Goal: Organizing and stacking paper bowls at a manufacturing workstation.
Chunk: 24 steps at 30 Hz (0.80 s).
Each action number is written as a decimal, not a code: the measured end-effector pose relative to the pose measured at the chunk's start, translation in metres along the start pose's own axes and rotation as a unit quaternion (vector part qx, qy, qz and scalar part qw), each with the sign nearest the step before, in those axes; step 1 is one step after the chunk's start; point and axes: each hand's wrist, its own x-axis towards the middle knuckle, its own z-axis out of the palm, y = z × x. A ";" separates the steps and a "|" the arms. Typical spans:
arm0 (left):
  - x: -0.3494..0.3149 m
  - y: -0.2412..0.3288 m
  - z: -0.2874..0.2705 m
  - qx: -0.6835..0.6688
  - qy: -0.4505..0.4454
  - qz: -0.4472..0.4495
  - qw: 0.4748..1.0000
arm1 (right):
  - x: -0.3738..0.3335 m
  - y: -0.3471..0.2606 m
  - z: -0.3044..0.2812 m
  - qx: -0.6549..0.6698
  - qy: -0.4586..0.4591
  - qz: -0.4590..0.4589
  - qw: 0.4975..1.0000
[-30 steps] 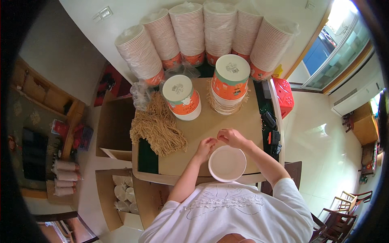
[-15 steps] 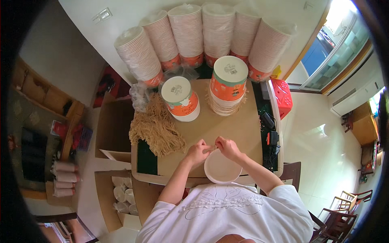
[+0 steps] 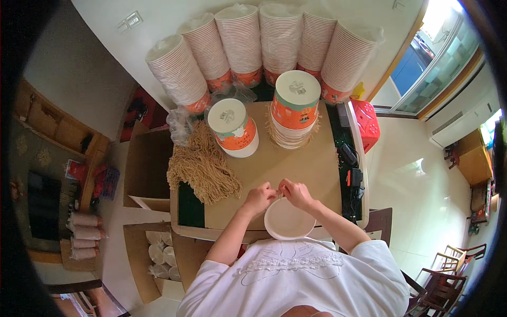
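Note:
A white paper bucket (image 3: 289, 221) stands at the table's near edge, close against my white shirt, its open mouth facing up. My left hand (image 3: 259, 198) and my right hand (image 3: 297, 194) meet at its far rim, fingers pinched closed. What they pinch is too small to make out. Left of them lies a heap of tan cords (image 3: 203, 166). Beyond, a few upside-down paper buckets (image 3: 236, 136) with orange and green print are stacked. To their right a taller upside-down stack (image 3: 296, 108) has tan cord ends hanging around its lower rims.
Several tall plastic-wrapped stacks of paper buckets (image 3: 240, 42) line the wall. Black adapters and cables (image 3: 353, 177) lie along the table's right side. A red stool (image 3: 365, 124) stands beyond it. Cardboard boxes (image 3: 145, 164) stand left, one with wrapped white items (image 3: 158, 253).
Both hands stay at the bucket's far rim with only small finger shifts. The whole view has drifted slightly.

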 end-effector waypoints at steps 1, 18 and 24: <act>0.000 0.003 0.000 0.016 -0.012 -0.012 1.000 | 0.000 0.001 0.000 0.000 0.000 0.001 1.000; -0.006 -0.020 0.041 -0.650 -0.005 -0.365 0.666 | -0.011 -0.025 0.002 0.010 0.093 0.037 0.995; -0.004 -0.029 0.048 -0.650 -0.004 -0.369 0.664 | -0.013 -0.026 0.007 -0.054 0.115 0.015 0.992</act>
